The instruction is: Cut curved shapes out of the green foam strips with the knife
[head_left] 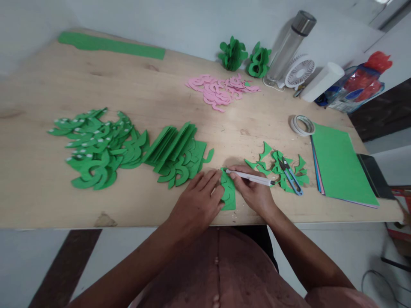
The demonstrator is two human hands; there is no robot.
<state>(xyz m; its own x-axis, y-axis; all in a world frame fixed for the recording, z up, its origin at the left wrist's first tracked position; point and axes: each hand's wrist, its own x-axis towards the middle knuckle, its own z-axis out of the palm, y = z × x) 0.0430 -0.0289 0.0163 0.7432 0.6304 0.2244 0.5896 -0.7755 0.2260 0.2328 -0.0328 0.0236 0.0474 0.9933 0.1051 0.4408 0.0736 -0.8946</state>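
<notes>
A small green sheet (229,197) lies near the table's front edge with curved outlines on it. My left hand (202,196) rests flat, its fingertips over the sheet's left side. Closed around a white pen (252,177), my right hand (253,190) holds the tip at the sheet's top edge. Left of my hands are green cut-out shapes (180,173) and folded green strips (170,147). To the right, thread snips (291,177) with blue handles lie on green scraps (282,182).
Farther left is a pile of green cut-outs (96,145) with white squares. Pink cut-outs (218,92), two green paper figures (233,53), a bottle (290,49) and a small fan (300,72) stand behind. Tape (302,125) and green sheets (343,164) are at right.
</notes>
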